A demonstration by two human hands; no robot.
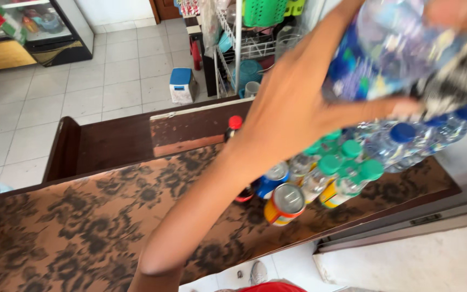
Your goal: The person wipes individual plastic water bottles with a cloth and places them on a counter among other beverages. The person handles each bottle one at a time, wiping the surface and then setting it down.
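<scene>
My left hand [293, 103] reaches out to the upper right and grips a plastic-wrapped pack of water bottles [390, 48] with blue labels, held in the air above the counter. Part of my right hand [460, 13] shows at the top right edge, resting on the far side of the same pack. Under the pack, bottles with green caps [347, 167] and blue caps [406, 138] stand on the counter beside two cans [285, 203]. A dark bottle with a red cap [235, 123] is partly hidden behind my forearm.
The counter [82, 221] wears a brown flowered cloth, with a dark wooden ledge [114, 143] behind it. Beyond are a tiled floor, a blue and white stool [181, 85], a wire rack with green baskets [263, 12] and a glass display case [44, 30].
</scene>
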